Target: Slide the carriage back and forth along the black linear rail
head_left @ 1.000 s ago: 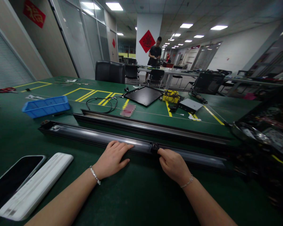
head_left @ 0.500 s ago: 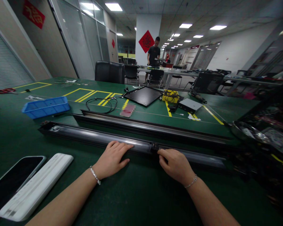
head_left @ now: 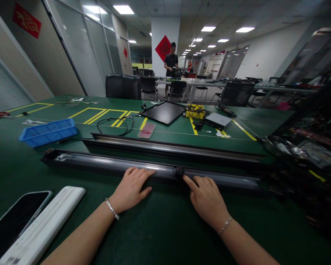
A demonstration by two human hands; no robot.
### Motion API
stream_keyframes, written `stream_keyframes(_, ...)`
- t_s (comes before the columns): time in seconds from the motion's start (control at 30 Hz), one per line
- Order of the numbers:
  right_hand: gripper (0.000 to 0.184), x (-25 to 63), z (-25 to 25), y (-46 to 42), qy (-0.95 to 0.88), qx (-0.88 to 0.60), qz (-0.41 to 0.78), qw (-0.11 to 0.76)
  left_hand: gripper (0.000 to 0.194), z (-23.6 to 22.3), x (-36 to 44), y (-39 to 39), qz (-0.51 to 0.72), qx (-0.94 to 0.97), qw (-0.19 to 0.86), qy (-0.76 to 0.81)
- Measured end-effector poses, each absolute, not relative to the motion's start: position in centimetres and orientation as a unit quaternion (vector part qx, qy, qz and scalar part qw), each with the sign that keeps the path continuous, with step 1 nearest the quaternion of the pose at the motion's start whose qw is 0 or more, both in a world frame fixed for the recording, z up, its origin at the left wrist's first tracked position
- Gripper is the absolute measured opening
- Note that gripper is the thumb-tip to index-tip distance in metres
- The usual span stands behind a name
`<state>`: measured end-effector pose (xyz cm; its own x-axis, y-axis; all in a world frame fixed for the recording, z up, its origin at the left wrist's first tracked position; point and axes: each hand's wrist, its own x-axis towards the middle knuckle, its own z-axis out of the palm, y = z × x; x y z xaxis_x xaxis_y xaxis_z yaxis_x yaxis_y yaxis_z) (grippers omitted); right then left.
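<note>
Gleaming dark nearer rail (head_left: 164, 170), seemingly metal.

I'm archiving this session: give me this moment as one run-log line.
left hand: fingers on nearer long dark metallic rail | right hand: index finger at small black block on rail

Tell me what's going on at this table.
A person's left hand lies on the near dark rail. The right hand has its index fingertip at a small black block on that rail; whether it presses is unclear. A second rail lies just beyond, with a blue bin off its left end.
</note>
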<state>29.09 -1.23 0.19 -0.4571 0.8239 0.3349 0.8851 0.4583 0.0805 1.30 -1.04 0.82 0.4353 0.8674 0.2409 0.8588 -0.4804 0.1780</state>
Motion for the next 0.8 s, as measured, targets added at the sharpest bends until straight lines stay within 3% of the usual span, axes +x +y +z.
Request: stream_keyframes(0.8, 0.042, 29.29, 0.68, -0.19, -0.855, -0.502, -0.039, 0.125, 0.047, 0.7, 1.09, -0.88, 0.14, 0.849, 0.006, 0.51)
